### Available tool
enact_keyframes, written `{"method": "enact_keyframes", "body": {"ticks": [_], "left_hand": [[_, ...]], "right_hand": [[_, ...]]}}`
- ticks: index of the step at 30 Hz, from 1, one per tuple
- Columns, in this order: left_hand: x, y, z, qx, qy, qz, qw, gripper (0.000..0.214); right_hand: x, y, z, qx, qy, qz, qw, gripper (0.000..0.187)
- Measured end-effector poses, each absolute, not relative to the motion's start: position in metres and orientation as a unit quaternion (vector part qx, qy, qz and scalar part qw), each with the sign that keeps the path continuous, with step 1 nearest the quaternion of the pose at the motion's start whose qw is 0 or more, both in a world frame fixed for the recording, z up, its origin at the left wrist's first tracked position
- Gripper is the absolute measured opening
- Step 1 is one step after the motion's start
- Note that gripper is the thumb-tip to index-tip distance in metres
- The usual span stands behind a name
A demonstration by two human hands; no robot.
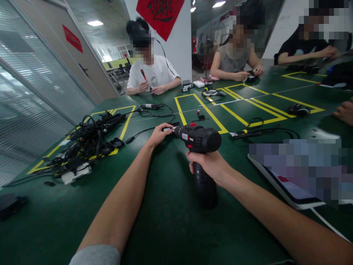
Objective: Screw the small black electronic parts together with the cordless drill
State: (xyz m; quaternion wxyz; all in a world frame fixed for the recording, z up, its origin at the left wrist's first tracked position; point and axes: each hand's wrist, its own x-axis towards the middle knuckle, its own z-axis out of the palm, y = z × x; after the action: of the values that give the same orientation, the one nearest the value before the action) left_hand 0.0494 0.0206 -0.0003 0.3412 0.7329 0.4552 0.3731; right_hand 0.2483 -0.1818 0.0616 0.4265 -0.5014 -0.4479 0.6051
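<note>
My right hand is wrapped round the grip of a black cordless drill with red accents, its chuck pointing forward and left. At the drill's tip, my left hand has its fingers closed on a small dark power adapter with a white label, lying on the green table. The fingers and the drill's front hide much of the adapter, and I cannot tell whether the bit touches it. A black cable runs left from near my left hand to a connector.
Tangled black cables and adapters lie at left inside yellow tape. Another labelled adapter is beyond my left hand. Small dark parts lie past the drill. A tablet and coiled cable are at right. Several people sit around the table.
</note>
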Motion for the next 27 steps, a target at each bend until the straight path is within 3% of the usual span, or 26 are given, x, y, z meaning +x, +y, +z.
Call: {"method": "enact_keyframes", "body": {"ticks": [27], "left_hand": [[0.0508, 0.0190, -0.0001, 0.727, 0.464, 0.374, 0.342, 0.034]], "right_hand": [[0.2472, -0.1825, 0.0574, -0.492, -0.446, 0.603, 0.442, 0.008]]}}
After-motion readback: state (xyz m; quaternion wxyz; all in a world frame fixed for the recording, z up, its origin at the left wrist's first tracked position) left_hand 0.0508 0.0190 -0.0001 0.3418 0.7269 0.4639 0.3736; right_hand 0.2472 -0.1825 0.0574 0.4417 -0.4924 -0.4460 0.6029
